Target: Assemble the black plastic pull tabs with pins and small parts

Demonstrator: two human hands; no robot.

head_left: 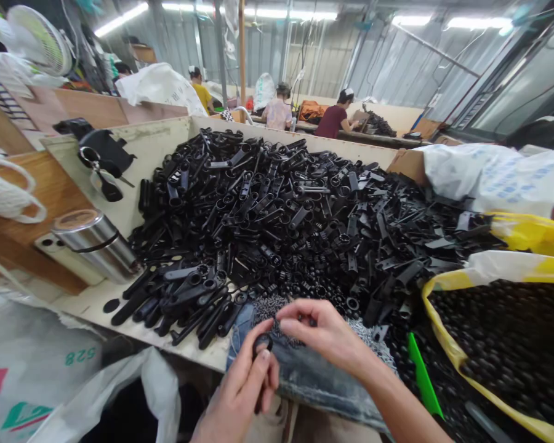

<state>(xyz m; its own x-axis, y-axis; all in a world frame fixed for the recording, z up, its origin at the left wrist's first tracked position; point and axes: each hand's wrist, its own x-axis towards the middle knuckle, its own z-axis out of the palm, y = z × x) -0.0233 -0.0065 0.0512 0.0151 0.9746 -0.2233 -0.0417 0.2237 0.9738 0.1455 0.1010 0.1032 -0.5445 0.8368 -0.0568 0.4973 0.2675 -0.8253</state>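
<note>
Two hands, one left hand (242,384) and one right hand (325,332), are above one table (133,203) heaped with countless black plastic parts (277,215). Around them are one steel flask (95,246), one fan (39,40), one yellow-rimmed sack (436,332) and four other people (277,114).

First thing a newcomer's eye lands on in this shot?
The great heap of black moulded plastic parts filling the centre. At bottom centre, the left hand holds a small black ring, with the right hand just beside it. On the right, a yellow-edged sack brims with dark pieces.
</note>
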